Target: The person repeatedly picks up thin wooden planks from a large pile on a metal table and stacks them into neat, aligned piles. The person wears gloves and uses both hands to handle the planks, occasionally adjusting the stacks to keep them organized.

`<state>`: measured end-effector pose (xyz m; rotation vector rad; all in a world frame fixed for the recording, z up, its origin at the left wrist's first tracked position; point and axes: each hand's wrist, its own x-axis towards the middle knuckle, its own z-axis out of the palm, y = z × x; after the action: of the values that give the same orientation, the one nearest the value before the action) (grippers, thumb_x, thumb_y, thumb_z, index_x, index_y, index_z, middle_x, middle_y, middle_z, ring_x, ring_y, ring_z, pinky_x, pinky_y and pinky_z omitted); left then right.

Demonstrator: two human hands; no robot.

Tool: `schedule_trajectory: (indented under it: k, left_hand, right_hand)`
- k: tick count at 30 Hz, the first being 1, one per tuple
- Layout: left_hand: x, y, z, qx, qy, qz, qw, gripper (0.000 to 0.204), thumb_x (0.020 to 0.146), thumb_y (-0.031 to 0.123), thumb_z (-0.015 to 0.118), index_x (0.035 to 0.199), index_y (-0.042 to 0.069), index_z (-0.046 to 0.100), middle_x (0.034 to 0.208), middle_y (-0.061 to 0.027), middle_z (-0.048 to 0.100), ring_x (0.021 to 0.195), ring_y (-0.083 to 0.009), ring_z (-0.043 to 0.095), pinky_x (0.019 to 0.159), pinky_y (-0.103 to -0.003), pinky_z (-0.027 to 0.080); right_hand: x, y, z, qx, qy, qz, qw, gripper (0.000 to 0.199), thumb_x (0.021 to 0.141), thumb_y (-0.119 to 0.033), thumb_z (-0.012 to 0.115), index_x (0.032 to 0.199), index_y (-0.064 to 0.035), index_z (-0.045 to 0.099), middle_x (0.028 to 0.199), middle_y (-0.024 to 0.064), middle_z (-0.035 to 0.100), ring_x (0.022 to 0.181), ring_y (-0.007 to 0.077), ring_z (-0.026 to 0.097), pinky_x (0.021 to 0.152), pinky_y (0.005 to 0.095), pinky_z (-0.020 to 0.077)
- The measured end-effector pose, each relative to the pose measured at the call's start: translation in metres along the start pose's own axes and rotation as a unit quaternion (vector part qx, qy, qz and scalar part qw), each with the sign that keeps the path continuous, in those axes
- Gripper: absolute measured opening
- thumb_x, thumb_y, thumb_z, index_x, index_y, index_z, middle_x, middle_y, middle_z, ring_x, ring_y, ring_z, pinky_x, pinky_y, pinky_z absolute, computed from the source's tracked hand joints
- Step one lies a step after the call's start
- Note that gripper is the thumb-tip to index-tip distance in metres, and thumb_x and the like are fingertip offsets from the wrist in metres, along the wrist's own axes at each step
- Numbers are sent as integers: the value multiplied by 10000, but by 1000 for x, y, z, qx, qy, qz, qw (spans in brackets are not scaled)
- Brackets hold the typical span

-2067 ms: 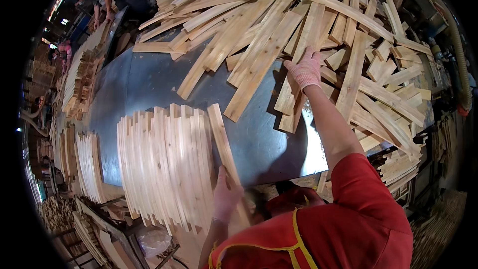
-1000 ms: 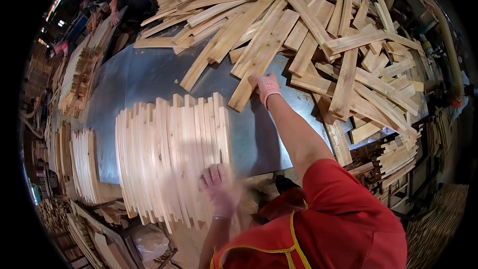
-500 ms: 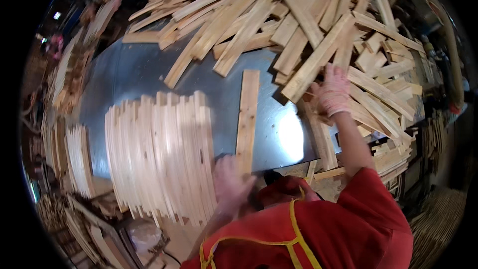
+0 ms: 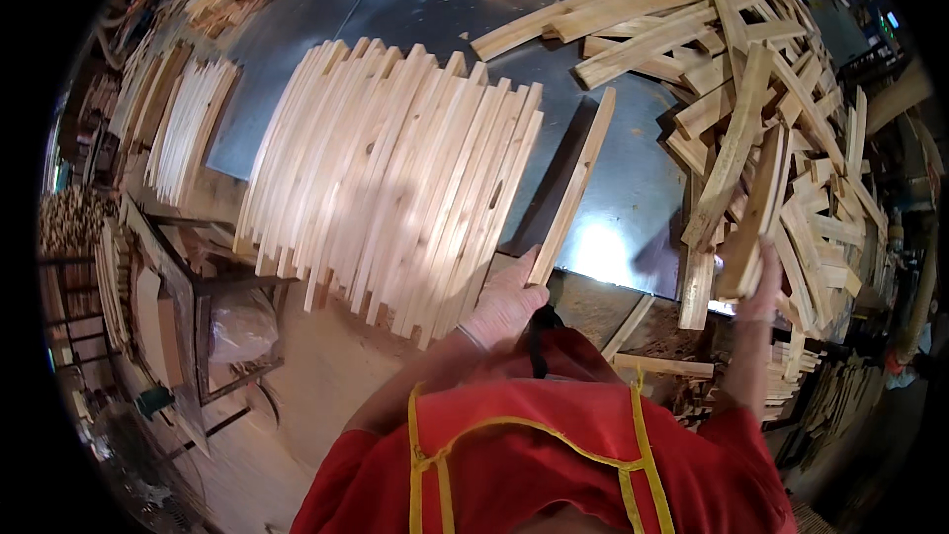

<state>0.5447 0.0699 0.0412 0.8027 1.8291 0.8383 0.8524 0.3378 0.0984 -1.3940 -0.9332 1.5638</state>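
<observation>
My left hand (image 4: 508, 301) grips the near end of a narrow wooden plank (image 4: 574, 186), which is tipped up on its edge at the front of the metal table. Just left of it, a row of pale wooden strips (image 4: 376, 168) stands side by side, their ends uneven. On the right, my right hand (image 4: 763, 282) is closed round the near end of another wooden board (image 4: 758, 213), held tilted against the loose pile of boards (image 4: 727, 153). Some fingers of both hands are hidden behind the wood.
The dark metal tabletop (image 4: 326, 15) runs between the row and the pile. At the left stand a smaller stack of strips (image 4: 188, 129) and a wooden frame (image 4: 198, 336) with a plastic bag (image 4: 242, 326). A fan (image 4: 138, 475) is at the lower left.
My left hand has tipped its plank from flat up onto its edge. My right hand has come back toward me from the pile, now with a board in it. The view has shifted.
</observation>
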Motion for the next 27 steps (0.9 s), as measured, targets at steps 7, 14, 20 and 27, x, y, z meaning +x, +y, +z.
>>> schedule_trajectory:
  k: [7,14,20,27]
  left_hand:
    - [-28,-18,-12,213,112,43,970,681,888,242,652,1504,10,480,1440,-277,569,1339,-427,542,1106,-474,465]
    - [-121,-97,-41,87,211,79,970,491,933,270,688,1361,41,611,1219,-148,676,937,-303,697,844,-423,574]
    - [-171,-179,-18,-379,146,-311,859,351,974,249,735,1263,68,653,1131,-52,650,1027,-246,650,886,-380,561]
    - [-117,-107,11,-753,192,-295,555,277,1021,283,679,1215,91,633,1141,-57,635,1113,-265,597,965,-450,529]
  right_hand:
    - [-160,143,106,74,-178,158,968,878,693,33,696,1521,-113,444,1176,185,651,1036,332,696,851,469,666]
    - [-104,215,185,-290,-404,26,867,988,871,-312,827,1637,-14,279,1455,200,581,1294,290,587,1112,369,455]
    - [-41,179,205,-289,-321,100,896,968,899,-442,832,1603,7,343,1343,163,661,1276,232,607,1036,339,499]
    - [-30,200,230,-243,-343,32,907,852,909,-336,832,1558,9,401,1402,182,640,1270,275,614,1099,363,463]
